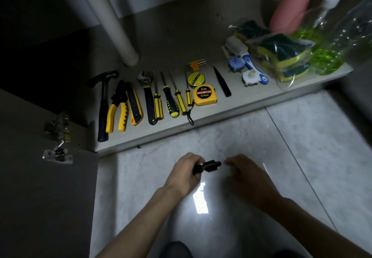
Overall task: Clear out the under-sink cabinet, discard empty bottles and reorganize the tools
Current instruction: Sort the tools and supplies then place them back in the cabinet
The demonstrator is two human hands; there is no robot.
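Both forearms bare, no sleeves or watch; hands (186, 172) ungloved (no rings visible).

tools (153, 96): black-yellow, one row on cabinet floor | small black part (209, 166): above floor tiles

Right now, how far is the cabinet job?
Mostly done: the hammer, pliers, wrench, screwdrivers and tape measure lie in a row on the cabinet floor. In hand: the left hand grips a small black tool; right hand beside it. Left: placing it.
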